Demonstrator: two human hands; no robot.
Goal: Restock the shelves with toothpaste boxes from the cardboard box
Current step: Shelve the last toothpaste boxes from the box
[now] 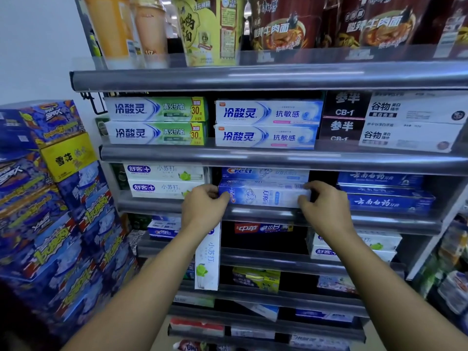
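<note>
Shelf [266,214], left hand [202,207], right hand [323,206], one box [263,196]

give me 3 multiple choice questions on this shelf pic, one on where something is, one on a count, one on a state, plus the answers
1. Where is the blue and white box that is being held?
A. on the floor
B. on the top shelf
C. between the white lime boxes and the dark blue boxes

2. How many green and white boxes are stacked on the shelf just above it?
A. two
B. four
C. none

3. What is the right hand doing?
A. hanging free
B. pinching the box's right end
C. gripping a bottle

Answers:
1. C, it lies at the shelf front between those two stacks.
2. A, one lies on top of the other.
3. B, thumb and fingers close on that end while the left hand grips the other end.
</note>
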